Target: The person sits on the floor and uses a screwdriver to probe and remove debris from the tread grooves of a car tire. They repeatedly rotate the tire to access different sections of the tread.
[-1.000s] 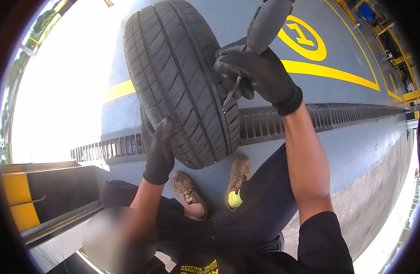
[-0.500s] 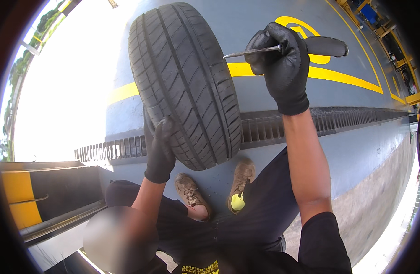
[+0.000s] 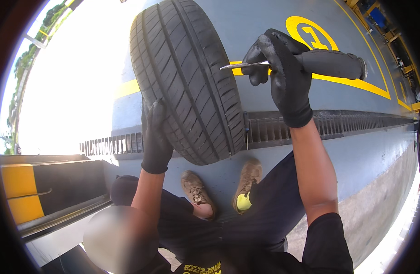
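Observation:
A black car tyre (image 3: 187,77) stands upright on its tread on the blue floor, just in front of my feet. My left hand (image 3: 156,137), in a black glove, presses flat against the tyre's lower left side and steadies it. In a black glove too, my right hand (image 3: 280,73) is raised to the right of the tyre and grips a hand tool (image 3: 328,64) with a thick black handle. Its thin metal shaft points left, with the tip close to the tread but apart from it.
A metal drain grate (image 3: 337,125) runs across the floor behind the tyre. Yellow painted lines and a circled numeral (image 3: 310,36) mark the blue floor beyond. A yellow and black ramp (image 3: 41,192) lies at the left. My brown shoes (image 3: 246,182) rest below the tyre.
My right hand has pulled the tool away from the tyre and turned it, so the handle now points right and the shaft left. The left hand stays on the tyre.

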`<state>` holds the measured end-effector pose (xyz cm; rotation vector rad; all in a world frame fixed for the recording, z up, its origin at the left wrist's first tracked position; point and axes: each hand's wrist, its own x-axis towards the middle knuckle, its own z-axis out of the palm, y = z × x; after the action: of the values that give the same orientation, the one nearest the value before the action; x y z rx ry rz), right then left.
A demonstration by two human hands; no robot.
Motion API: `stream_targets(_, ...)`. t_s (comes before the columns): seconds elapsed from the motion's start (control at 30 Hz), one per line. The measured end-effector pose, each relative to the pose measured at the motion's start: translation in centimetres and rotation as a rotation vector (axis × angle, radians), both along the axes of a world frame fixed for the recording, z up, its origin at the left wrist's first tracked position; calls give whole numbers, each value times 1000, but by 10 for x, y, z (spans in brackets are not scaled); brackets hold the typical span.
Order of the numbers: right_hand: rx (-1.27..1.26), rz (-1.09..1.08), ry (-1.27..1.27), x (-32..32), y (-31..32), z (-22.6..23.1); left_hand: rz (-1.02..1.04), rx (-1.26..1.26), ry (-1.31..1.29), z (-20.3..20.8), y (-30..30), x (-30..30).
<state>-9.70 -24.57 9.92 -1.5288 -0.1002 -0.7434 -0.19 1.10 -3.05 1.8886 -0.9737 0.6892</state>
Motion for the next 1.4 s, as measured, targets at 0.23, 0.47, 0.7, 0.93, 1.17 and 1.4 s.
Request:
stream_targets(0.23, -115, -111, -88, -2, 4, -12, -227, -137, 827, 44, -7, -15)
stream_targets(0.47, -446, -183, -145, -10, -4, -20, -330, -268, 892, 58, -16, -31)
stream_targets(0.7, -993, -730, 63, 30, -66, -75, -282, -329, 977, 35, -10, -19)
stream_targets(0.93, -548, -228, 1241, 37, -54, -226, -189, 28, 307, 17, 12, -1)
stream_targets(1.17, -793, -14, 1472, -36, -16, -362, -209, 91, -45, 12, 3, 2)
stream_targets(1.4, -714, -67, 1506, -73, 36, -421, -455, -465, 957, 44, -21, -12)
